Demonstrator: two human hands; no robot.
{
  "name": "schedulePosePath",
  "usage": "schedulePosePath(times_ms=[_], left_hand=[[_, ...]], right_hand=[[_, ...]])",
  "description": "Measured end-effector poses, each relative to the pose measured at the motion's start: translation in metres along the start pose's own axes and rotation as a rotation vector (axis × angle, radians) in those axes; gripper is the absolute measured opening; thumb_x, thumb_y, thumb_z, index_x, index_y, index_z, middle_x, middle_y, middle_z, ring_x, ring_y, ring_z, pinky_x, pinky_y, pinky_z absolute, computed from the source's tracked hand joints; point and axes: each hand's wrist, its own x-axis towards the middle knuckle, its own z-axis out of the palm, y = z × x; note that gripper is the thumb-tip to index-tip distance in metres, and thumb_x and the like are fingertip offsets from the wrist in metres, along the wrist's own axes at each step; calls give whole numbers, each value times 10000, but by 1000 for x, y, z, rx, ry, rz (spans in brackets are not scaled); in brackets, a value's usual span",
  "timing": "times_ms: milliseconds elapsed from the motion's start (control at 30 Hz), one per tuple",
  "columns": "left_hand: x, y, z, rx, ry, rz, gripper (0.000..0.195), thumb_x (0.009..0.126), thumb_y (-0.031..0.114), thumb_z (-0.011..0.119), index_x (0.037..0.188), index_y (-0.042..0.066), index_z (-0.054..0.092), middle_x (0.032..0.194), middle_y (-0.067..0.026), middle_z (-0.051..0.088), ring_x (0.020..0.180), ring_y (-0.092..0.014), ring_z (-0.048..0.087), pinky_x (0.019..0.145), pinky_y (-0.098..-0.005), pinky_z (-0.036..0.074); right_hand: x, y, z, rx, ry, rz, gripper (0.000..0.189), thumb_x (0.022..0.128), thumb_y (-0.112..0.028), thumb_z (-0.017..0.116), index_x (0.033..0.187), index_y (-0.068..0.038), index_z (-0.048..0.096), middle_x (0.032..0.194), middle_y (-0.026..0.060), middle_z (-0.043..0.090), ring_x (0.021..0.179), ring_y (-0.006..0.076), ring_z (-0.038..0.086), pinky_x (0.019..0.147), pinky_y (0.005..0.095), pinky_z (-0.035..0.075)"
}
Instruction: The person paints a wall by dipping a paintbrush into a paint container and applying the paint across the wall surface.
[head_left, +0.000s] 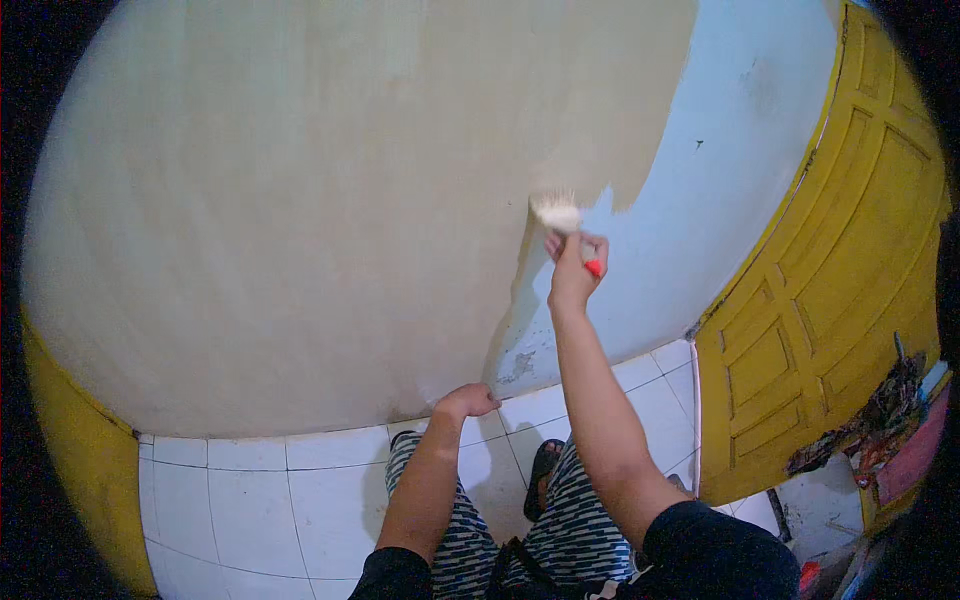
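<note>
My right hand (579, 262) grips a paintbrush (559, 211) with pale bristles. The red end of its handle shows beside my palm. The bristles point upward and lie at the wall (337, 225), on the border between beige paint and a light blue area (720, 187). Lower down, my left hand (471, 400) hangs near the foot of the wall, above my knees. Its fingers curl away from view, so I cannot tell whether it holds anything.
White floor tiles (247, 502) meet the wall below. To the right stands a yellow panelled door (825, 300), broken and splintered (862, 427) at its lower edge. A yellow surface (75, 450) borders the left side. My sandalled foot (541, 480) is near the wall.
</note>
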Motion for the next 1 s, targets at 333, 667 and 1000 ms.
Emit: schedulePosePath(times_ms=[333,667,1000], left_hand=[[-12,4,-2,-21,36,-23,391,775,358,509,941,19,613,954,-163,605,888,-316,569,800,-377,432],[-12,8,-10,-53,10,-22,386,767,363,508,928,29,617,944,-169,605,881,-310,572,781,-374,440],[-12,12,-5,6,-57,-53,404,768,379,497,976,51,608,1003,-163,589,931,-302,558,827,-362,422]], right_hand=[[14,-6,18,-147,-5,-74,110,820,-69,482,814,-6,392,839,114,534,741,183,567,709,311,521],[10,-11,15,23,-47,-55,157,807,-50,521,859,-35,374,812,118,546,722,189,592,657,270,512],[7,-15,-6,-82,-54,-9,109,793,-40,494,857,-3,414,820,101,541,734,160,560,698,317,523]])
